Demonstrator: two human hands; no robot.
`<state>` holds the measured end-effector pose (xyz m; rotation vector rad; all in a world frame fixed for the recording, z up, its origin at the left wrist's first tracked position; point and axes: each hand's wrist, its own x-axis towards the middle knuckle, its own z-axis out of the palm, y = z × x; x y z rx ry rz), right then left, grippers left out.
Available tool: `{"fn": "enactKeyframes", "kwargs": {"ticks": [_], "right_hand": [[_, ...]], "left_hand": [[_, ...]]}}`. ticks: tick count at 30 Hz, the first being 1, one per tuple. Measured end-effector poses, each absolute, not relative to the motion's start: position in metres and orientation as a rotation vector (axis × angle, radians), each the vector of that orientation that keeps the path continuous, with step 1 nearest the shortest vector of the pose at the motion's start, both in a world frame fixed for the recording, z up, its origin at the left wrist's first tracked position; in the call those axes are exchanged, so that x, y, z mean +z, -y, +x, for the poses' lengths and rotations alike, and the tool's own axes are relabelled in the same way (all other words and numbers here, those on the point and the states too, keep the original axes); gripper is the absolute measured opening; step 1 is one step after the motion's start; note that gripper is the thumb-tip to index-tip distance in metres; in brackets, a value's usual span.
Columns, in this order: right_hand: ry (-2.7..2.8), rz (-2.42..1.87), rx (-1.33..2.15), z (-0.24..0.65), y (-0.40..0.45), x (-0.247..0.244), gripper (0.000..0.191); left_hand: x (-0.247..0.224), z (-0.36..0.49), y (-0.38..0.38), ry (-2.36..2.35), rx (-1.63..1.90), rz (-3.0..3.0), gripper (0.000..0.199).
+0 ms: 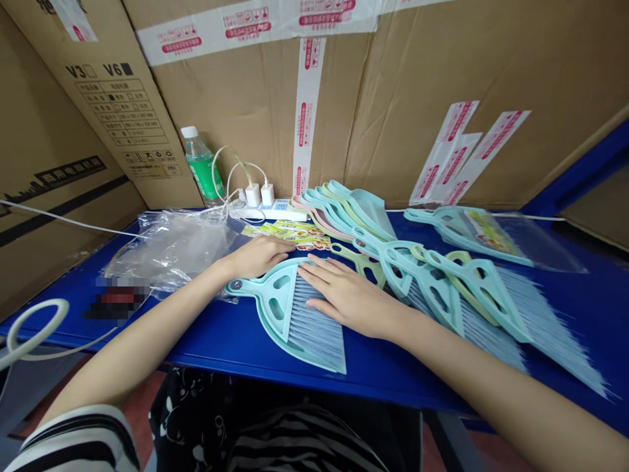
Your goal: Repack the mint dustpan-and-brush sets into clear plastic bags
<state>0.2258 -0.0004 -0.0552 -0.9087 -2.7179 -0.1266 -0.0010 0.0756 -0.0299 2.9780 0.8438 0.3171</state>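
Observation:
A mint-green dustpan (270, 328) lies on the blue table with a matching small brush (314, 321) nested in it, handles to the left. My right hand (344, 295) rests flat on the upper part of the bristles, fingers spread. Just above the dustpan's upper edge is my left hand (260, 255), its fingertips at the printed cards (309, 236); whether it grips one is hidden. To the right lie several loose brushes (486, 282), bristles pointing right. Behind them is a stack of dustpans (363, 210), mint, pink and yellow-green.
Clear plastic bags (171, 246) lie at the left. A bottle (202, 167) and a power strip (275, 208) with white chargers stand against the cardboard boxes (393, 78). A bagged dustpan set (481, 233) is at the back right. Cables cross the table's left side (196, 341).

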Motion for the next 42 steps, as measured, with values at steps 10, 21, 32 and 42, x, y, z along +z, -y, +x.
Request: {"fn": "enactKeyframes", "kwargs": {"ticks": [10, 21, 32, 42], "right_hand": [[2.714, -0.912, -0.184, 0.225, 0.001, -0.055, 0.049], [2.602, -0.614, -0.337, 0.221, 0.007, -0.042, 0.029], [2.229, -0.858, -0.337, 0.23, 0.003, -0.026, 0.033], [2.428, -0.861, -0.412, 0.23, 0.003, -0.031, 0.03]], "left_hand": [[-0.022, -0.001, -0.062, -0.876, 0.676, 3.191, 0.028], [-0.014, -0.004, -0.049, -0.92, 0.934, 3.236, 0.026], [-0.009, 0.006, -0.029, -0.591, 0.881, 2.776, 0.026], [-0.019, 0.015, -0.015, -0.584, 0.843, 2.703, 0.025]]}}
